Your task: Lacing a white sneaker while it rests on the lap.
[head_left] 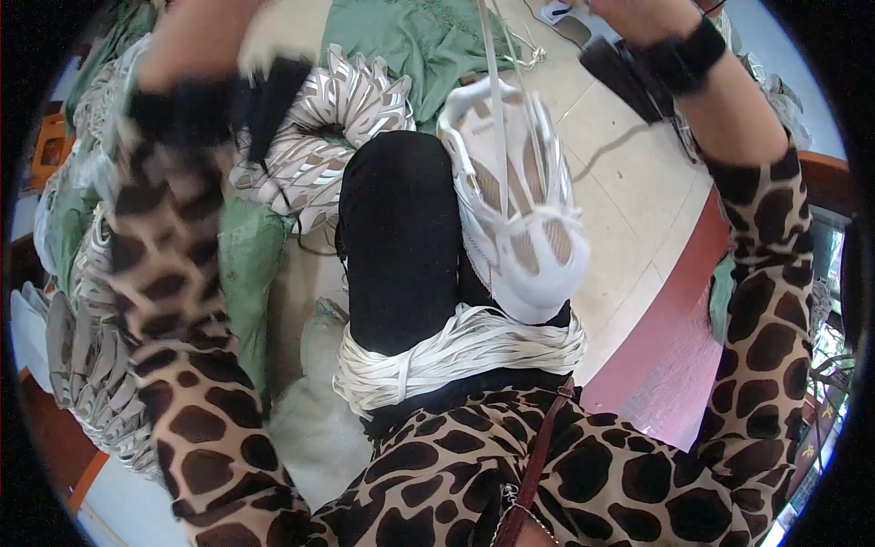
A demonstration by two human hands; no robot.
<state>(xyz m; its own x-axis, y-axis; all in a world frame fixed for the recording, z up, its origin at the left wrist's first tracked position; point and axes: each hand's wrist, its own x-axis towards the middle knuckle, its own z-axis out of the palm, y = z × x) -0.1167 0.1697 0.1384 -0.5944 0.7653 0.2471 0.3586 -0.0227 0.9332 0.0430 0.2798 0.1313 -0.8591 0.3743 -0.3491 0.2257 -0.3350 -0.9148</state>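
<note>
A white woven shoe upper (pixel 524 214) lies on my black-trousered knee (pixel 401 237), toe toward me. Two flat white laces (pixel 497 82) run taut from it straight up and out of the top edge. My left hand (pixel 205 36) is raised at the top left, blurred, with a black wrist band below it. At the top right, my right hand (pixel 629 14) is raised too and mostly cut off by the edge. Its fingers are out of sight, so I cannot tell whether either hand grips a lace. A bundle of loose white laces (pixel 456 351) rests across my lap.
A pile of white and tan shoe uppers (pixel 333 118) sits on the floor ahead, with more stacked at my left (pixel 91 356). Green sacks (pixel 410 36) lie behind and beside them. A red floor border (pixel 665 328) runs at the right over pale tiles (pixel 629 201).
</note>
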